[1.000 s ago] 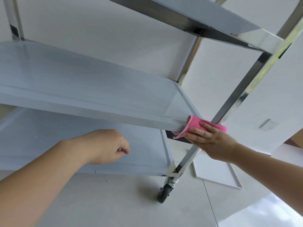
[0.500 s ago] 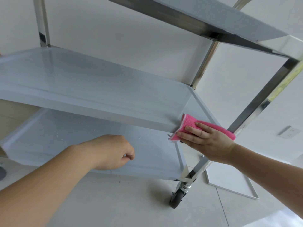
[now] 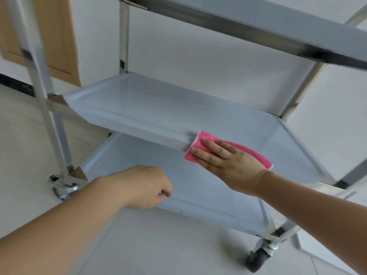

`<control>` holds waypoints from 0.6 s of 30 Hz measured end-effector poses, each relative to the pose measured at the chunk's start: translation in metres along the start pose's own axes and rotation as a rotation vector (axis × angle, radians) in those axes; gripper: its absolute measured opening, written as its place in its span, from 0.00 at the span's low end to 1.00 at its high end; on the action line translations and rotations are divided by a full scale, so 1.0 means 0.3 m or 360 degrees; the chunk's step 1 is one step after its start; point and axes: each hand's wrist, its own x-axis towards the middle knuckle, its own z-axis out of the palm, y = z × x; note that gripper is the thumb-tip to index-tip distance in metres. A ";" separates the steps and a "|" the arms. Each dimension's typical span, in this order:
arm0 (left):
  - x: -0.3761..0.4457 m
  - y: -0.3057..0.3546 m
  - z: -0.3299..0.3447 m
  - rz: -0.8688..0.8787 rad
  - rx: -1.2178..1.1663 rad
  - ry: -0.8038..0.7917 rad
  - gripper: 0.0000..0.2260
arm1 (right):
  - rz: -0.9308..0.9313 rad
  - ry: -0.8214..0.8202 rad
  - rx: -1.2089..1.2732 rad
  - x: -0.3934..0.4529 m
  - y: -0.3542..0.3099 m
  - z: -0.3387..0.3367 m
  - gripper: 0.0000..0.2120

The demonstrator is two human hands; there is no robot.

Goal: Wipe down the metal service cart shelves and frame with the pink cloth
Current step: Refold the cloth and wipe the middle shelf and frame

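**Cloth flat on the middle shelf's front rim**

Pale floor tiles [image 3: 168, 245] and a white wall [image 3: 198, 46] surround the cart [image 3: 123, 36], with a wooden door [image 3: 49, 36] behind at the upper left; the cart stands on castors [image 3: 256, 259], three shelves between bright steel posts.

The right hand [image 3: 228, 161] lies flat, fingers straight, pressing the cloth [image 3: 200, 141] onto the front rim of the middle shelf [image 3: 178, 104], towards its right end; the cloth drapes over the rim and runs back under the palm. The left hand [image 3: 143, 187] hovers in front of the bottom shelf [image 3: 158, 167], fingers curled into a loose fist, holding nothing that shows.

By my judgement the cloth is light, soft and limp; it looks folded into a pad and will bunch or slide out unless the palm keeps weight on it; spread fingers over its middle suit it best, with a pinch at the edge only to refold. The cart is stiff, smooth and likely slippery; being on castors it may roll under a hard push, so the free hand would do well to steady a post. Rim edges could be sharp; better to keep cloth between skin and metal.

No brand, label or writing can be read anywhere.
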 end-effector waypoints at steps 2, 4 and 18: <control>-0.043 -0.045 -0.005 -0.0060 -0.0019 -0.0006 0.12 | 0.0011 0.0011 0.0031 0.085 -0.021 -0.019 0.32; -0.066 -0.075 -0.010 -0.0100 -0.0047 0.0007 0.12 | 0.0036 0.0036 0.0069 0.139 -0.037 -0.037 0.33; 0.063 0.139 -0.154 0.0146 -0.0508 0.0984 0.18 | 0.0452 0.0288 0.0946 -0.078 -0.002 -0.233 0.16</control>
